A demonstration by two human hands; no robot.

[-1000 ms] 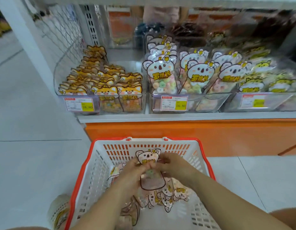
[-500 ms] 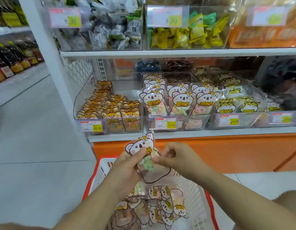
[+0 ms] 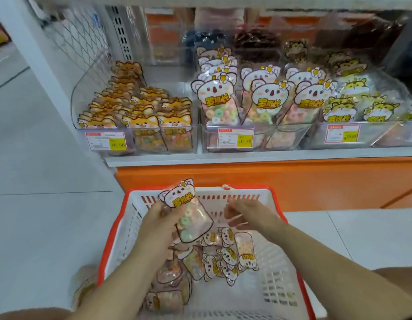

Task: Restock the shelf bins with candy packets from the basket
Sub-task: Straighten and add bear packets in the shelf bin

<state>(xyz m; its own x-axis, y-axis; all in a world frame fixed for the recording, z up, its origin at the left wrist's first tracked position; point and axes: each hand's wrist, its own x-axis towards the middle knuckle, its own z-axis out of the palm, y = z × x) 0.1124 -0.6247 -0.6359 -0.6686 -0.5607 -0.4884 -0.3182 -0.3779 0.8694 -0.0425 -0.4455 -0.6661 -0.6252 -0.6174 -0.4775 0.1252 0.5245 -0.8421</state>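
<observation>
Left hand [image 3: 158, 225] grips 1 koala packet [image 3: 186, 213] over the basket [image 3: 128, 229], long axis near upright, koala head up toward the shelf bins [image 3: 281, 137], tipped slightly left. Right hand [image 3: 251, 215] is alongside, fingers loose, holding nothing.

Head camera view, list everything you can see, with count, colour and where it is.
held koala packet: one, white-and-yellow label over pastel rings, above the basket's left side
basket: one, white with orange rim, on the floor before the shelf
loose koala packets: a pile, count unclear, inside the basket
fox packets: many, orange, left clear bin
shelved koala packets: many, white and yellow, middle bin
yellow cat-face packets: several, right bin
price tags: three whole, red and yellow, on bin fronts
shelf: one, white ledge, orange base
left grip: one hand, holding the held koala packet
right grip: one hand, open, empty, over the basket
</observation>
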